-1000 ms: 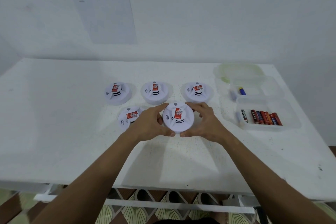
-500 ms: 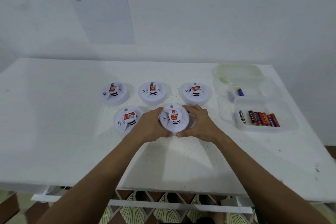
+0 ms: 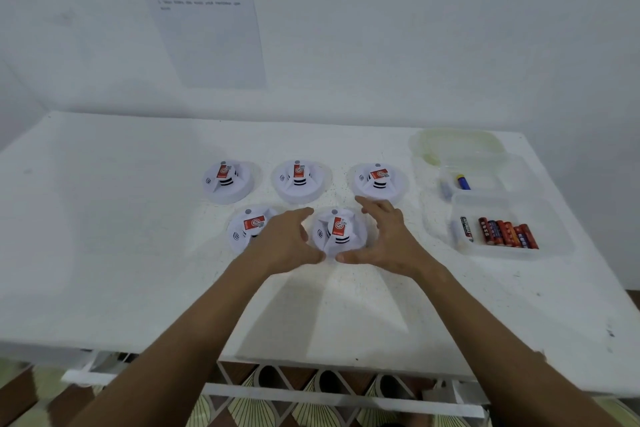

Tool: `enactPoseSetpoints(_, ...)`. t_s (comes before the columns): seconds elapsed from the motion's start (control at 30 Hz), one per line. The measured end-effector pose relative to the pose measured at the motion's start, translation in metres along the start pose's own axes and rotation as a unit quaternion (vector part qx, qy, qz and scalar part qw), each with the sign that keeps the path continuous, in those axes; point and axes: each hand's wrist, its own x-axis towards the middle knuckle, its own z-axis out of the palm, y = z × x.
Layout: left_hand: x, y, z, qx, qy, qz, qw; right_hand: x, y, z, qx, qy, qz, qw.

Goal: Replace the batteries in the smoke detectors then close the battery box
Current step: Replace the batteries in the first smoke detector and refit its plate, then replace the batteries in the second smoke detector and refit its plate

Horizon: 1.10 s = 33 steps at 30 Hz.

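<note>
Five white smoke detectors with red labels lie on the white table (image 3: pixel 104 236). Three form the back row (image 3: pixel 225 180), (image 3: pixel 299 180), (image 3: pixel 379 180). In the front row are the front-left detector (image 3: pixel 247 229) and the front-right detector (image 3: pixel 337 232). My left hand (image 3: pixel 287 243) and my right hand (image 3: pixel 388 239) flank the front-right detector with fingers spread and lifted off it; only the thumbs lie near its front edge. The left hand hides part of the front-left detector. To the right, a clear battery box (image 3: pixel 502 255) without a lid holds several red batteries (image 3: pixel 505 234) and a black one.
Behind the battery box stands a second clear box (image 3: pixel 491 166) with a blue battery (image 3: pixel 463 181) in it. A greenish lid (image 3: pixel 457 142) lies at the back right corner. A printed sheet (image 3: pixel 201 10) hangs on the wall. The table's front edge is below my forearms.
Both hands held the front-right detector a little above the table, then set it down in the front row. Their fingers have now opened away from it.
</note>
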Motion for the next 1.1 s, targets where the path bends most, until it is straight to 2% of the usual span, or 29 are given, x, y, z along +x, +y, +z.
enactPoseSetpoints(0.07, -0.005, -0.009, -0.019, 0.02, 0.039, 0.009, 0.999, 0.004, -0.015, -0.001, 0.003, 0.001, -0.023, 1.0)
enactPoseSetpoints(0.17, -0.017, -0.03, -0.052, 0.021, 0.072, 0.007, 0.997, 0.018, -0.044, 0.013, -0.002, -0.044, -0.071, 0.997)
enactPoseSetpoints(0.4, -0.029, -0.091, -0.073, 0.033, 0.042, -0.028, 0.998, 0.05, -0.089, 0.062, -0.053, -0.155, -0.082, 0.983)
enactPoseSetpoints(0.6, -0.027, -0.1, -0.063, -0.014, 0.021, -0.01, 1.0, 0.059, -0.085, 0.081, -0.079, -0.168, -0.046, 0.982)
enactPoseSetpoints(0.7, -0.028, -0.102, -0.06, -0.03, 0.037, 0.007, 0.999, 0.058, -0.085, 0.082, -0.069, -0.154, -0.05, 0.984)
enactPoseSetpoints(0.9, -0.047, -0.064, -0.069, -0.046, 0.097, 0.049, 0.993, 0.041, -0.081, 0.049, -0.003, -0.112, -0.086, 0.99)
enactPoseSetpoints(1.1, -0.05, 0.022, -0.065, -0.04, 0.097, 0.157, 0.982, 0.007, -0.062, -0.028, 0.038, -0.076, -0.121, 0.989)
